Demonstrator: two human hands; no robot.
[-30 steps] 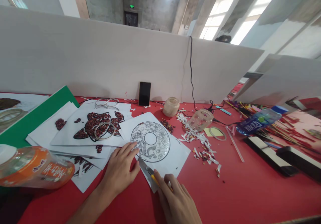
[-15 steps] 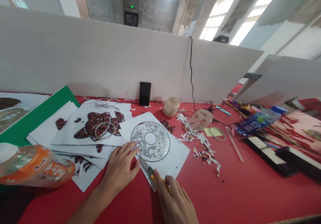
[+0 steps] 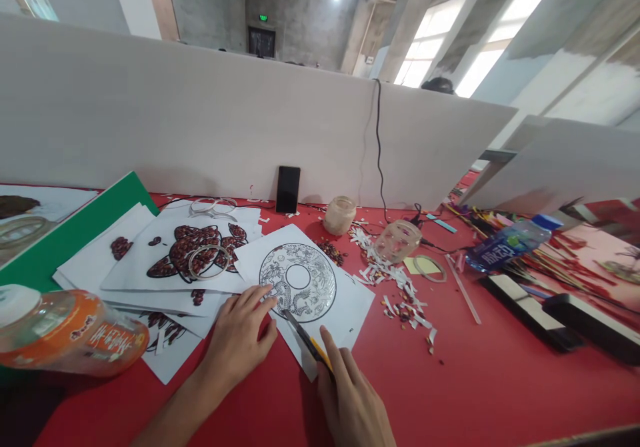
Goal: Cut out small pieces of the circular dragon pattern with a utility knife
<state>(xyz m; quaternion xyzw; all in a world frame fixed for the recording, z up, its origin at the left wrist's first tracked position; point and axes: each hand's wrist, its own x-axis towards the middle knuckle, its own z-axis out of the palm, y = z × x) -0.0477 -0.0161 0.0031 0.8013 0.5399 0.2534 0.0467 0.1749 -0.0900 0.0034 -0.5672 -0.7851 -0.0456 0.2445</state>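
Note:
A white sheet [image 3: 345,300] printed with a round dragon pattern [image 3: 323,280] lies on the red table. My left hand [image 3: 243,333] rests with fingers apart on the sheet's left edge, holding nothing. In my right hand [image 3: 353,387] is a yellow-handled utility knife [image 3: 310,345]. Its blade points up and left, with the tip at the lower edge of the printed circle. Whether the tip touches the paper cannot be made out.
Papers with dark red bean pictures [image 3: 130,273] and an orange-labelled bottle [image 3: 75,331] are at left. Behind are a phone [image 3: 288,190] and two glass jars [image 3: 340,215]. Paper scraps [image 3: 400,280], a blue-capped bottle [image 3: 510,243] and black-and-white blocks [image 3: 533,313] lie at right.
The knife in my right hand has tilted, and its tip has moved slightly right along the circle's lower edge. My right index finger has lifted towards the upper right. My left hand is almost unmoved.

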